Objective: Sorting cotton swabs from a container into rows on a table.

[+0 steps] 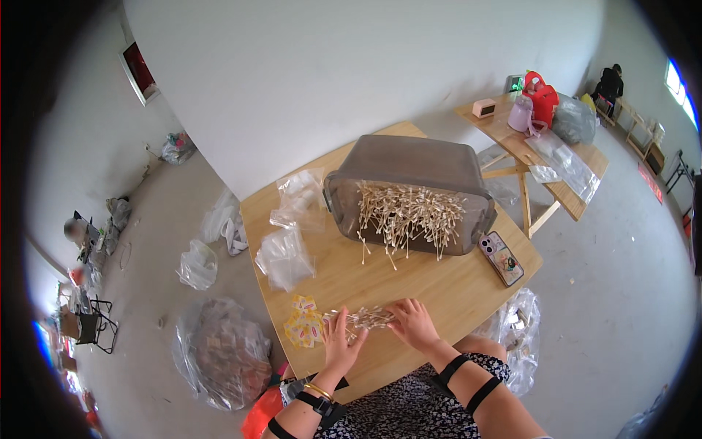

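A loose row of cotton swabs [369, 317] lies on the near part of the wooden table [439, 293], between my two hands. At its left end is my left hand [342, 342], open, its thumb apart from the stretched fingers. My right hand [415, 325] touches the right end, open, with fingers slightly bent and spread. Beside my left hand are several small yellow-and-white printed cards or packets [303, 322]. Farther back, a grey translucent plastic bin [409, 157] rests on its side, its opening toward me. A big heap of cotton swabs [409, 212] fills it, some spilling over the rim.
Clear plastic bags [285, 257] lie at the table's left, a phone [502, 258] at its right edge. Large bags [223, 355] stand on the floor to the left. A second table [563, 190] at the right back bears a red bag [540, 102]. Someone [608, 84] sits far off.
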`<state>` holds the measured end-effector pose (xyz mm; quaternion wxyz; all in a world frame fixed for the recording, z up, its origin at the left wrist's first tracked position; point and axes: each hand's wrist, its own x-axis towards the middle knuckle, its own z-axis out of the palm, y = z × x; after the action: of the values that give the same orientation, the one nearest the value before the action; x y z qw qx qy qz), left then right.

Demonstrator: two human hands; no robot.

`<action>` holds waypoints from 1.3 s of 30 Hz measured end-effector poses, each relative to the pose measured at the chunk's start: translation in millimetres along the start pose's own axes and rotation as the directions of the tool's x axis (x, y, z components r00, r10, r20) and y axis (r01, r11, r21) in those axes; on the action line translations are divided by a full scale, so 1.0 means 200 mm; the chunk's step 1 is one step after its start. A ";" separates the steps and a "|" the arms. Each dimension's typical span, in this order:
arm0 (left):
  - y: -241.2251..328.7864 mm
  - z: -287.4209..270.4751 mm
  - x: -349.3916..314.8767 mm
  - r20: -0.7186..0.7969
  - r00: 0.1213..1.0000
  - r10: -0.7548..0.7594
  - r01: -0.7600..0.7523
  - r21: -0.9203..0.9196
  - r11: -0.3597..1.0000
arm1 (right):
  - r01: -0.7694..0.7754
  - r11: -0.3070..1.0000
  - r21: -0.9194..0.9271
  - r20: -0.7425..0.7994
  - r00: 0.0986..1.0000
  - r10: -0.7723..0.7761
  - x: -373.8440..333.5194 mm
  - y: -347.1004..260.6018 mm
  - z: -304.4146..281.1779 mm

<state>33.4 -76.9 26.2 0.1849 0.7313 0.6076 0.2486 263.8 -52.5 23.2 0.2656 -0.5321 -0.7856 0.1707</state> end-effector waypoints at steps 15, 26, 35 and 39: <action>-0.08 -0.18 0.08 0.489 0.823 -0.290 0.533 -0.486 0.693 | 0.000 0.987 -0.158 -0.142 0.990 -0.023 -0.04 -0.07 0.06; -0.03 -0.19 0.19 0.362 0.920 0.150 -0.232 0.195 0.953 | -0.006 0.987 -0.160 -0.165 0.986 -0.021 -0.05 -0.06 0.07; -0.04 -0.06 0.10 0.127 0.984 0.122 -0.121 -0.020 0.992 | -0.001 0.987 -0.160 -0.124 0.992 -0.019 -0.04 -0.06 0.06; 0.00 -0.02 0.07 -0.001 0.983 0.181 -0.180 0.079 0.980 | 0.048 0.981 -0.187 -0.055 0.997 -0.060 -0.02 -0.07 0.09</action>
<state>34.1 -62.8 31.4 0.1302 0.7892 0.5488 0.2432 243.6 -61.3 15.5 0.2430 -0.5380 -0.8038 0.0732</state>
